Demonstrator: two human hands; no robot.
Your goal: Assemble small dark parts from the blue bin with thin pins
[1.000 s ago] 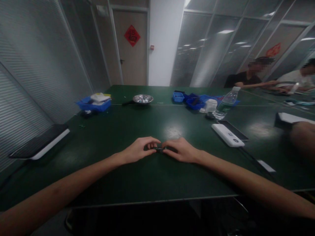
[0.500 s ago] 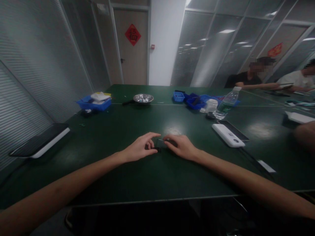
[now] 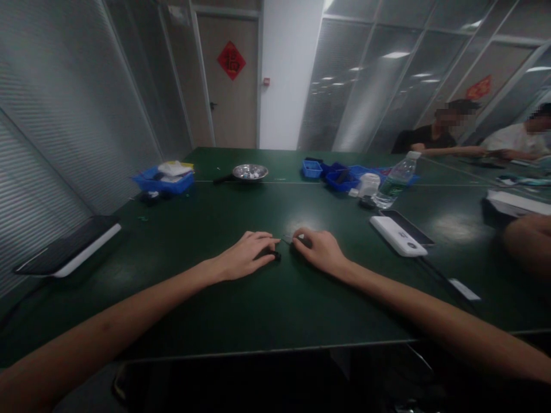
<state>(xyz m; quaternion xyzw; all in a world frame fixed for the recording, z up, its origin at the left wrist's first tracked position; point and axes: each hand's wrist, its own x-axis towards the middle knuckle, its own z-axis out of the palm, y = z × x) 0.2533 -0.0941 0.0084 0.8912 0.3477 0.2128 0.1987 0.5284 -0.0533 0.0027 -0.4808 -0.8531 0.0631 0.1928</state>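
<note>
Both my hands rest on the dark green table (image 3: 224, 304), close together near its middle. My left hand (image 3: 247, 255) lies palm down with its fingers curled over a small black object (image 3: 276, 255) that pokes out at the fingertips. My right hand (image 3: 316, 248) is closed in a pinch, its thumb and forefinger on a thin small piece (image 3: 287, 238) that points toward the left hand. What the two pieces are is too small and dim to tell.
A white power bank (image 3: 398, 236) beside a dark phone lies to the right. Farther back stand a water bottle (image 3: 395, 179), blue bins (image 3: 163, 181), a metal bowl (image 3: 250, 171) and more blue trays (image 3: 340, 179). A closed laptop (image 3: 64, 246) sits at left. Two people sit at far right.
My hands have slid a little away from me on the table. The left hand's fingers opened briefly, then came down over the small black object; the right hand now pinches the thin piece.
</note>
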